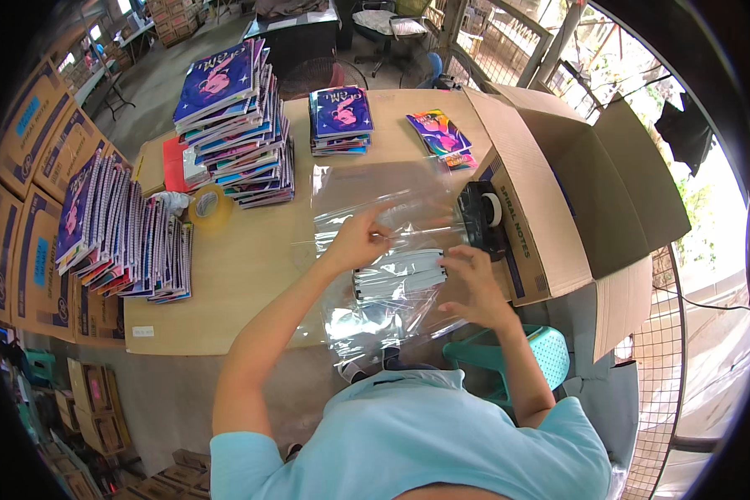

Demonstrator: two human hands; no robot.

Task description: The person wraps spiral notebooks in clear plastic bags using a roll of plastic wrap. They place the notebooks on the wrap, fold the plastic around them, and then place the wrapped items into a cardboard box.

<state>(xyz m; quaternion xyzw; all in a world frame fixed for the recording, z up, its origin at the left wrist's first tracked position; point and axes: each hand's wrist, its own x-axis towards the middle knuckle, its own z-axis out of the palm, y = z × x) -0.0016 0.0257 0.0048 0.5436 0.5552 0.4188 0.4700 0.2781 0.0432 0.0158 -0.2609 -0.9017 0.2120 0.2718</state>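
A sheet of clear plastic film [350, 179] lies over the table's front part and hangs past its near edge. On the film sits a small bundle of white, paper-like pieces [400, 277] with dark marks at both ends. My left hand [360, 242] is above the bundle's far left corner, its fingers bent in on the film. To the right, my right hand [479, 287] has its fingers apart and curved beside the bundle's right end. Glare on the film hides some of the bundle's outline.
Tall piles of colourful notebooks [225, 125] and spiral notebooks [125, 229] stand at left, near a tape roll [211, 207]. Smaller notebook piles [340, 121] are farther back. A black tape dispenser [479, 221] and an open carton [529, 225] border the right; a green stool [550, 354] is below.
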